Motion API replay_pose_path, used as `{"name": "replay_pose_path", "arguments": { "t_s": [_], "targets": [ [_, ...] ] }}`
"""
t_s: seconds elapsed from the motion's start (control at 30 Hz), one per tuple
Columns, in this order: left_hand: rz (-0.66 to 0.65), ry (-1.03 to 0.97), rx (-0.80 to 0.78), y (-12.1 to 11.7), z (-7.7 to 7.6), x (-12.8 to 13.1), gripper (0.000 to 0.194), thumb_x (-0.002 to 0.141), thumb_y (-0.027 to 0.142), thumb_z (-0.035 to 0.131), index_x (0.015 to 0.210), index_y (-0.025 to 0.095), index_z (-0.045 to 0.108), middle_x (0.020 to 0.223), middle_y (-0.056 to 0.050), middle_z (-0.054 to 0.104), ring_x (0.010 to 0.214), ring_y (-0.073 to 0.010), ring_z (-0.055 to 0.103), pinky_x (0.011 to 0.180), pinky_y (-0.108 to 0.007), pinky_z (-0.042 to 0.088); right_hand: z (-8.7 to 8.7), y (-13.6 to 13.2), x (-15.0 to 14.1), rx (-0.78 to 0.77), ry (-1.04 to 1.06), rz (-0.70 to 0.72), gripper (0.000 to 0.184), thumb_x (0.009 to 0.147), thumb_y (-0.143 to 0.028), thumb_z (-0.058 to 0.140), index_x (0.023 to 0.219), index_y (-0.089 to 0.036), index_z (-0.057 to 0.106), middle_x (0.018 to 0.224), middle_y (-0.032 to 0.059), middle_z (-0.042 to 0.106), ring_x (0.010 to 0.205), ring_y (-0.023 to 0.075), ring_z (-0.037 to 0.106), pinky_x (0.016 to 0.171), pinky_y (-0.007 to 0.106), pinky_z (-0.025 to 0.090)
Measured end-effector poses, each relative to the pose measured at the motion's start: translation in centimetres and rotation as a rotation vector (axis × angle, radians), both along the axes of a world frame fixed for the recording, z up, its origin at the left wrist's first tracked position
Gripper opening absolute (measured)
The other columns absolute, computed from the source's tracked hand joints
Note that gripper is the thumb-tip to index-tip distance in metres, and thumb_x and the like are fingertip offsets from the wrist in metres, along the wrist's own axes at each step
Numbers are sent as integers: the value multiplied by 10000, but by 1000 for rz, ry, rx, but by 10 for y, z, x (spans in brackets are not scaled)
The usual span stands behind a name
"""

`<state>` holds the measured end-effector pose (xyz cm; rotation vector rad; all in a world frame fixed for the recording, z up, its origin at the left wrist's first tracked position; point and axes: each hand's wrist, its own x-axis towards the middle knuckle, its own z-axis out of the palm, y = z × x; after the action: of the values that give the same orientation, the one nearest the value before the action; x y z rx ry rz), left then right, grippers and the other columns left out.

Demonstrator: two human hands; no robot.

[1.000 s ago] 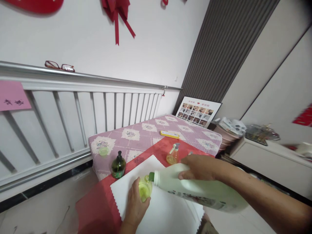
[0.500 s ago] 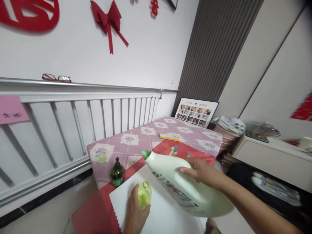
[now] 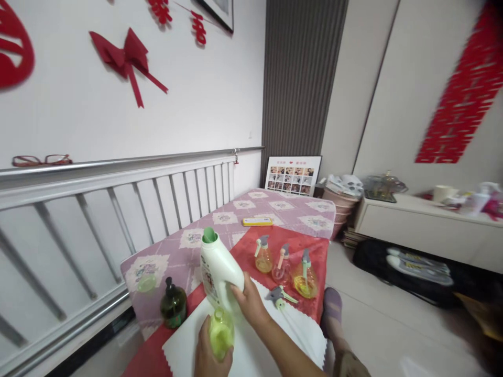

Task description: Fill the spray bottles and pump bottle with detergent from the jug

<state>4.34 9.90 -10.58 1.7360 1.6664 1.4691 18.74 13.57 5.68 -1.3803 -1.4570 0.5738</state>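
Observation:
My left hand [image 3: 206, 348] is wrapped round a small yellow-green bottle [image 3: 222, 334], which has an open neck and liquid inside. My right hand [image 3: 251, 301] grips the handle of a large pale-green detergent jug [image 3: 220, 264]. The jug stands nearly upright just behind the small bottle, its green spout pointing up. A loose grey-and-green spray head [image 3: 280, 297] with a thin tube lies on the white mat [image 3: 184, 343], right of my right hand. Left of the mat is a dark green pump bottle [image 3: 173, 306].
Three spray bottles [image 3: 282, 269] stand on the red cloth [image 3: 251, 238]. Farther back lies a yellow-and-white box [image 3: 257, 222]; a pale green cap [image 3: 146, 283] is at the table's left. A white radiator [image 3: 106, 220] runs along the left wall. A photo board [image 3: 293, 175] leans behind the table.
The jug has gone from tilted over towards the small bottle to nearly upright, still in my right hand. My view has turned right, bringing the spray bottles and spray head into sight.

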Motion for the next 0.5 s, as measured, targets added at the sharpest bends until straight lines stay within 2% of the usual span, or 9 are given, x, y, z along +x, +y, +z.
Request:
{"name": "replay_pose_path", "arguments": {
  "t_s": [0.1,0.23,0.3,0.37,0.5],
  "targets": [
    [5,4,51,3,-7,0,716,735,384,524,1388,142,358,1310,-207,588,1228,-376,594,1016,-549,527,-16,-9,-1,-49,-16,11,162,830,-269,529,974,-205,566,914,49,692,868,226,653,780,350,541],
    [-5,0,78,7,-14,-2,724,729,408,539,1378,139,365,1291,-214,590,1201,-376,608,994,-536,538,-21,-24,27,-105,-113,40,298,754,-257,650,1050,-230,624,1029,40,711,984,225,646,892,345,517],
    [-18,-9,74,7,-15,-3,719,738,408,539,1380,140,359,1297,-218,583,1175,-369,621,979,-527,546,-24,-28,51,-155,-178,-26,297,773,-268,636,1066,-222,631,1035,60,702,982,230,643,909,359,504],
    [-30,-13,59,7,-16,-4,727,749,428,536,1387,136,346,1310,-228,570,1170,-376,619,971,-535,547,-29,-31,79,-225,-251,-137,222,817,-266,569,1018,-202,637,1006,90,686,948,243,644,894,389,497],
    [-7,0,16,4,-13,-3,749,742,468,536,1391,151,341,1298,-218,582,1157,-378,628,964,-527,554,-43,-32,122,-379,-377,-285,181,736,-219,642,913,-192,658,997,122,697,1008,316,650,908,450,475]
  ]
}}
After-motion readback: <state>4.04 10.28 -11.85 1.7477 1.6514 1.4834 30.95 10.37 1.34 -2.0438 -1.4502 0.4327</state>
